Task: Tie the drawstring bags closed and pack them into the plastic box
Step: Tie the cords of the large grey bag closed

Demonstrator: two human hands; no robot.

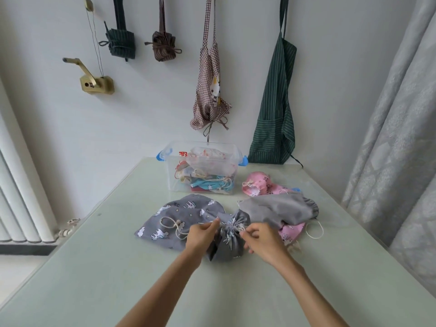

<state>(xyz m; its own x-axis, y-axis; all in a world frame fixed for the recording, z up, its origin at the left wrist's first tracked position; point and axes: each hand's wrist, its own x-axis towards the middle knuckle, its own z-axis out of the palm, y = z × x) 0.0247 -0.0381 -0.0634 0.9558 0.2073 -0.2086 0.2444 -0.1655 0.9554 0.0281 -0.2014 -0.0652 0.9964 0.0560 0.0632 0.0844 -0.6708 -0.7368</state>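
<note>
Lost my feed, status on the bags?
Left hand and right hand pulling cords on the grey bag, mouth cinched. Box part full, open. Four loose bags between, nothing blocking.

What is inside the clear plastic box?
The clear plastic box holds several tied drawstring bags: a blue one at the front, a pale red-patterned one on top. Those underneath are covered, so no count.
</note>
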